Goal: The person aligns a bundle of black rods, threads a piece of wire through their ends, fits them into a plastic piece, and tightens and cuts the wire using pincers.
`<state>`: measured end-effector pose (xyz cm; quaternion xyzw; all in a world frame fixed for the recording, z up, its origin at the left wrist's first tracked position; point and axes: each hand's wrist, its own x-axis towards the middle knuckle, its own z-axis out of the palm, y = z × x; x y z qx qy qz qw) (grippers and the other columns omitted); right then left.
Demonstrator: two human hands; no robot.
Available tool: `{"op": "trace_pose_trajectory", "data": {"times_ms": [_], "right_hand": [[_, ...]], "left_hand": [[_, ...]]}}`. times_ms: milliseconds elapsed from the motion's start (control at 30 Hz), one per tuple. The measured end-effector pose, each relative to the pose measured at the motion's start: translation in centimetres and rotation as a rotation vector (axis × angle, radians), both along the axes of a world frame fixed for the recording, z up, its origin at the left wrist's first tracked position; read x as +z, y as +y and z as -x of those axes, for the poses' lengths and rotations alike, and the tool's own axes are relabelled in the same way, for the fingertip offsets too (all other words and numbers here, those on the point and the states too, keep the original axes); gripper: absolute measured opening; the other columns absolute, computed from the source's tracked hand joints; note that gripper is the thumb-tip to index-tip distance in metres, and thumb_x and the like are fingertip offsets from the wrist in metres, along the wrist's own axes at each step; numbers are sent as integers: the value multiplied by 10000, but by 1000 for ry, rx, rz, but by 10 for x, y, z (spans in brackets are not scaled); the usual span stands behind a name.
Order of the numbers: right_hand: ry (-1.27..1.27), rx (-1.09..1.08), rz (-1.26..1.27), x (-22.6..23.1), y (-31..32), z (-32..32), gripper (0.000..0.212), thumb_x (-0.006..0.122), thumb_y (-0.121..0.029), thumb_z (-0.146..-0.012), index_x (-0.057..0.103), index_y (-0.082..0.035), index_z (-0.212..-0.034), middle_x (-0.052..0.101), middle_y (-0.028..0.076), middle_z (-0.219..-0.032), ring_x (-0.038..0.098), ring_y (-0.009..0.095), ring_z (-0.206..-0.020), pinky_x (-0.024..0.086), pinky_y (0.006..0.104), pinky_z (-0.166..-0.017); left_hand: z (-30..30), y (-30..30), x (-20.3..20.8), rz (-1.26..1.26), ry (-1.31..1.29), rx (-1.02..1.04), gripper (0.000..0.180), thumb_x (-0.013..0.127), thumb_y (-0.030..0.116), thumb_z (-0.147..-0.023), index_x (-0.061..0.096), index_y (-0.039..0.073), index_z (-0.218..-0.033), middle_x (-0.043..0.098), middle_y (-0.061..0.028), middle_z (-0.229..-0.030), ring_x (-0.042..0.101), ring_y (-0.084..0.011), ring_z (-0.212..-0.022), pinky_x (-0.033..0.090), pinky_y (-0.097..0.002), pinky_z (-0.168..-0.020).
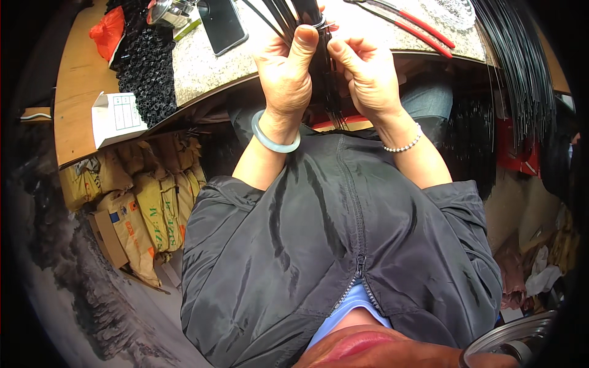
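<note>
My left hand (286, 76) is closed around a bundle of long thin black strands (323, 73) at the table's near edge, its thumb lying along the bundle. The strands run up past the top of the view and hang down between my wrists. A thin band (320, 23) circles the bundle beside my left thumb tip. Close on the right side of the bundle, my right hand (372, 76) has thumb and forefinger pinched together, the other fingers curled. What the pinch holds is too small to make out.
Red-handled pliers (423, 29) and a clear dish (454, 13) lie at right. Many black strands (518, 73) drape over the right edge. At left are a phone (223, 26), a metal container (172, 12), small black parts (144, 76), a white box (116, 119) and an orange bag (107, 32).
</note>
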<state>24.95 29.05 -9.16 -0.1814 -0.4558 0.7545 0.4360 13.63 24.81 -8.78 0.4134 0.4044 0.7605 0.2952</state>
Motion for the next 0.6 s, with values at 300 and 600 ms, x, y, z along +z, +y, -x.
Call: {"op": "trace_pose_trajectory", "data": {"times_ms": [300, 600], "right_hand": [[68, 184, 38, -13, 15, -3, 154, 652, -218, -880, 632, -72, -925, 583, -40, -821, 445, 15, -668, 360, 153, -592], [-8, 48, -36, 1, 7, -4, 116, 702, -109, -830, 633, -23, -867, 628, 4, -788, 555, 48, -702, 458, 195, -664]], "left_hand": [[-5, 0, 5, -76, 17, -106, 398, 580, 295, -906, 551, -24, -1143, 640, -104, -1009, 623, -181, -913, 494, -307, -853], [-11, 2, 10, -31, -13, 24, 393, 565, 316, -921, 567, -30, -1107, 642, -89, -969, 607, -161, -861, 478, -279, -792]]}}
